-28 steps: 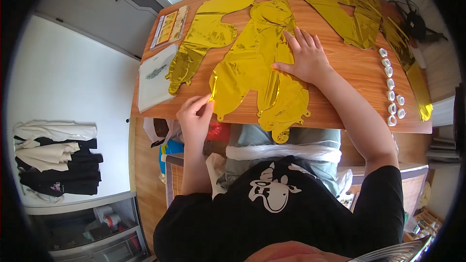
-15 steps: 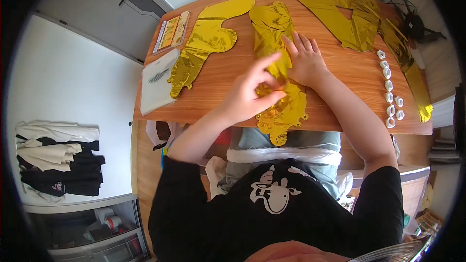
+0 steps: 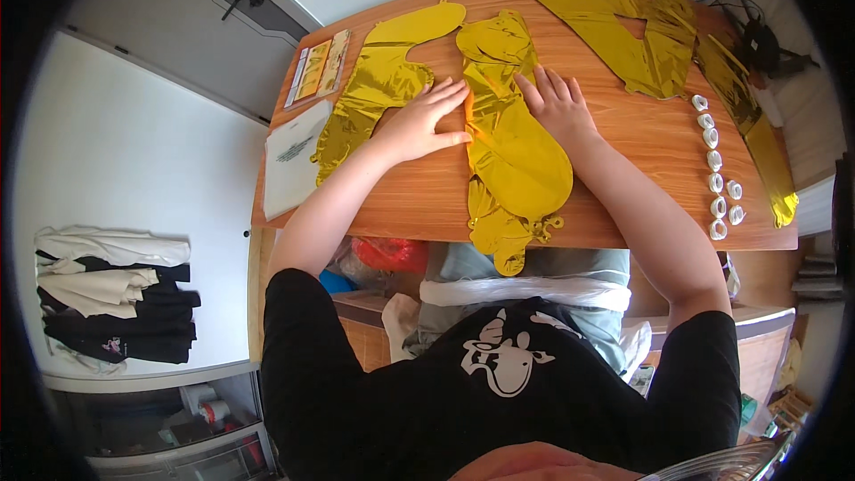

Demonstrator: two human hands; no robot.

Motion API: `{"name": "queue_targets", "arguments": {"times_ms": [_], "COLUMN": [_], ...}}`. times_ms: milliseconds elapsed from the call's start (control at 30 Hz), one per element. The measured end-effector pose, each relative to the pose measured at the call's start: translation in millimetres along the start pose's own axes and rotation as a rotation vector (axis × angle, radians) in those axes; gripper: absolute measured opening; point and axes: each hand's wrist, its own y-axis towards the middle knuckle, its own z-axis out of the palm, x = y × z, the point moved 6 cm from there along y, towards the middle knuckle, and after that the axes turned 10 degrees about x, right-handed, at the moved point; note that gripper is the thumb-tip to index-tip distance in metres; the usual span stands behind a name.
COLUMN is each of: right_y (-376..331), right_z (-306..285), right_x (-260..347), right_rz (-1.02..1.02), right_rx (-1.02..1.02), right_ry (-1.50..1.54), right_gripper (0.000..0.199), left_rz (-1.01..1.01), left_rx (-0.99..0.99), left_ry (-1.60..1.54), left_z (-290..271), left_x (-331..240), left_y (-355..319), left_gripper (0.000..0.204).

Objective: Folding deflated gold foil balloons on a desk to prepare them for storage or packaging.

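Observation:
A flat, gold foil balloon (image 3: 525,160), partly folded and creased, lies in the middle of the wooden table. Its near end hangs over the table's front edge. Along its left side rests my left hand (image 3: 423,122), fingers stretched and thumb apart, the tips at the foil's edge. My right hand (image 3: 563,111) lies flat with fingers spread at the right side, touching the foil. Neither hand grips anything. Left of it is another flat gold foil balloon (image 3: 378,80), partly behind my left hand. A larger gold foil balloon (image 3: 655,53) with a triangular opening lies at the far right.
White ribbon rolls (image 3: 714,160) stand in a line along the right side, beside a long gold foil piece (image 3: 753,142). At the left lie a printed card (image 3: 318,69) and clear plastic bags (image 3: 289,160). A black device with cables (image 3: 761,44) stands at the back right.
My left hand has moved left, off the middle of the balloon, and its fingers have straightened. A rounded part of the foil now lies spread out towards the right. My right hand stays nearly in place.

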Motion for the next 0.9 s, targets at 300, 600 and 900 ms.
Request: {"name": "queue_targets", "arguments": {"times_ms": [300, 600, 900], "right_y": [8.8, -2.1, 5.4], "right_z": [8.2, -8.4, 4.4], "right_x": [-2.9, 2.3, -5.7], "right_rz": [-0.011, -0.001, -0.012], "right_rx": [0.106, 0.104, 0.018], "right_ry": [-0.068, 0.073, 0.073], "right_gripper": [0.073, 0.069, 0.045], "left_rz": [-0.052, 0.005, 0.066], "left_rx": [0.084, -0.083, 0.086], "left_ry": [0.191, -0.029, 0.113], "left_z": [-2.8, -7.9, 18.7], "left_x": [-8.1, -13.8, -16.0], "left_y": [9.4, 13.2, 29.5], "left_gripper": [0.095, 0.082, 0.081]}}
